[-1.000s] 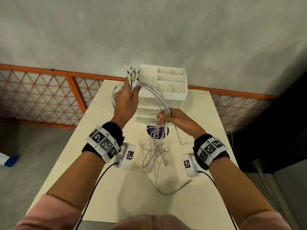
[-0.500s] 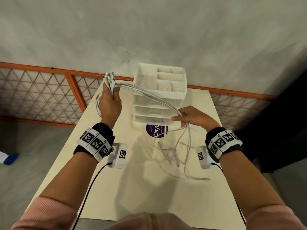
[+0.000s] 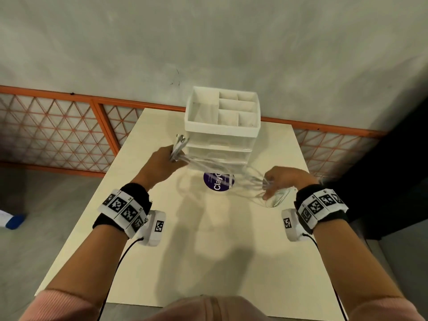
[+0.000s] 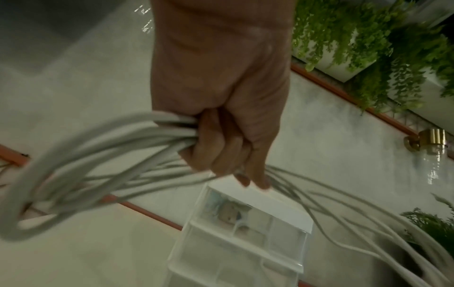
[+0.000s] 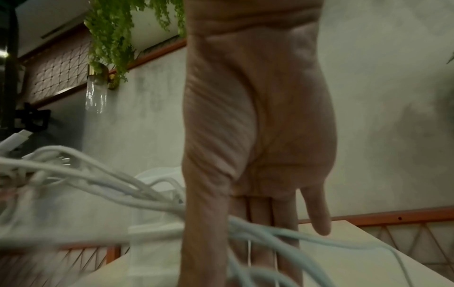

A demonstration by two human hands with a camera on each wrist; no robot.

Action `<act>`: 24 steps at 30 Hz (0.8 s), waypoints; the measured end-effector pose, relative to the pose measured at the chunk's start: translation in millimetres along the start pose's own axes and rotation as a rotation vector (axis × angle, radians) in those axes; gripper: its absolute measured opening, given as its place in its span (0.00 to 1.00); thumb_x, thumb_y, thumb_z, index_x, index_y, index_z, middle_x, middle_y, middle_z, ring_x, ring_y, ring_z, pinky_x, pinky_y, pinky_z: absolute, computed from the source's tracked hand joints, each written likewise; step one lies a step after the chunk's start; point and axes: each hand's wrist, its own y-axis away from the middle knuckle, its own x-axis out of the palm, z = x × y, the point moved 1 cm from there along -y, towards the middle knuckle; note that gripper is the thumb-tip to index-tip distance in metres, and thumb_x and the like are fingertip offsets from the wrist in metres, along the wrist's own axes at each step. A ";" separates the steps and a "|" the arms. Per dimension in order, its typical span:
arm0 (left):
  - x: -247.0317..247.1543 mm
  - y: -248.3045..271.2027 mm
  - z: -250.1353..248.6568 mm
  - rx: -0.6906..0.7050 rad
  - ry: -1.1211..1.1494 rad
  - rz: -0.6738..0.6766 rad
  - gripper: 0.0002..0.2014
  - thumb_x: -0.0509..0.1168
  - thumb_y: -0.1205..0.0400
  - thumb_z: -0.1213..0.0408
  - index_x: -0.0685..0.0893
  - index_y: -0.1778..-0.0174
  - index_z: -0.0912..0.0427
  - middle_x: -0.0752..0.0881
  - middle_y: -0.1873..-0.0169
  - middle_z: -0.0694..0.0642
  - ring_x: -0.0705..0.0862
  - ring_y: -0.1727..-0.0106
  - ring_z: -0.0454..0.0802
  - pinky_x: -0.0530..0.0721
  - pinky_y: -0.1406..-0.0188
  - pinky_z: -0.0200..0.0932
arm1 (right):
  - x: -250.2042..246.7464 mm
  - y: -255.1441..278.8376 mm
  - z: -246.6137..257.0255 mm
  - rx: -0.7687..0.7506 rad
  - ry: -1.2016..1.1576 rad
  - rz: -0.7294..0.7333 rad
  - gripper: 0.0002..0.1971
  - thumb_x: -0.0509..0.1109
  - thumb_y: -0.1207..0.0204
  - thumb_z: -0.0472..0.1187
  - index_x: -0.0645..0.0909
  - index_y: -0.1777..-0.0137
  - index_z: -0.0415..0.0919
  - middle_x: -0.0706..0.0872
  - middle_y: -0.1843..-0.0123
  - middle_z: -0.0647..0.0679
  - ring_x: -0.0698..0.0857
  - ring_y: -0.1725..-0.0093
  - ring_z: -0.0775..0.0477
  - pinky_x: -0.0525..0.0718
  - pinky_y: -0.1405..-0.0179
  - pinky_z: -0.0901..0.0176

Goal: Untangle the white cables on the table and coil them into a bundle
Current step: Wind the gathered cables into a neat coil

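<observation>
Several white cables (image 3: 215, 164) stretch, blurred, between my two hands above the table (image 3: 208, 251). My left hand (image 3: 165, 158) grips one end of the bunch in a fist, with the connectors (image 3: 181, 139) sticking up past its knuckles. The left wrist view shows that fist (image 4: 221, 153) closed round the cables (image 4: 98, 153), which loop out to the left. My right hand (image 3: 274, 181) holds the strands near the right table edge, and a small loop (image 3: 279, 198) hangs below it. In the right wrist view the thumb (image 5: 203, 223) lies across the cables (image 5: 137, 196), pinning them against the fingers (image 5: 260, 223).
A white drawer organiser (image 3: 222, 122) with open top compartments stands at the table's far end, just behind the cables. A purple round sticker (image 3: 217, 181) lies on the table under them. An orange lattice railing (image 3: 58, 133) runs behind, and a blue object (image 3: 14, 221) lies on the floor at left.
My left hand has moved right and down toward the organiser. My right hand has gone right and lower. The loose strands that trailed on the table are drawn up off it.
</observation>
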 end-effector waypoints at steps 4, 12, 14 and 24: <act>8.5 6.7 1.5 -0.062 0.073 0.144 0.22 0.76 0.28 0.68 0.77 0.40 0.64 0.75 0.73 0.52 0.72 0.72 0.45 0.67 0.74 0.33 | 6.8 -0.4 13.3 0.033 0.000 0.158 0.45 0.84 0.42 0.49 0.68 0.24 0.45 0.75 0.25 0.51 0.73 0.26 0.45 0.71 0.26 0.47; 12.1 15.1 -35.3 0.007 0.577 0.174 0.19 0.60 0.17 0.51 0.64 0.70 0.52 0.56 0.80 0.44 0.54 0.81 0.42 0.55 0.84 0.34 | -20.9 21.9 78.1 -0.252 -0.249 0.017 0.55 0.81 0.41 0.58 0.52 0.18 0.50 0.58 0.16 0.55 0.58 0.17 0.51 0.58 0.22 0.58; 15.2 14.8 -49.3 0.034 0.680 0.149 0.21 0.55 0.15 0.48 0.57 0.71 0.49 0.54 0.78 0.46 0.52 0.79 0.42 0.53 0.83 0.34 | -14.7 27.0 106.2 -0.410 -0.328 -0.042 0.49 0.81 0.40 0.59 0.60 0.21 0.54 0.62 0.18 0.57 0.61 0.20 0.54 0.59 0.24 0.61; 1.6 -1.5 -53.3 -0.110 1.193 -0.258 0.21 0.47 0.13 0.49 0.63 0.72 0.53 0.62 0.86 0.43 0.61 0.85 0.40 0.65 0.86 0.33 | 29.9 18.0 141.9 -0.622 -0.827 -0.079 0.06 0.64 0.19 0.38 0.78 0.56 0.38 0.82 0.67 0.50 0.84 0.60 0.43 0.83 0.58 0.64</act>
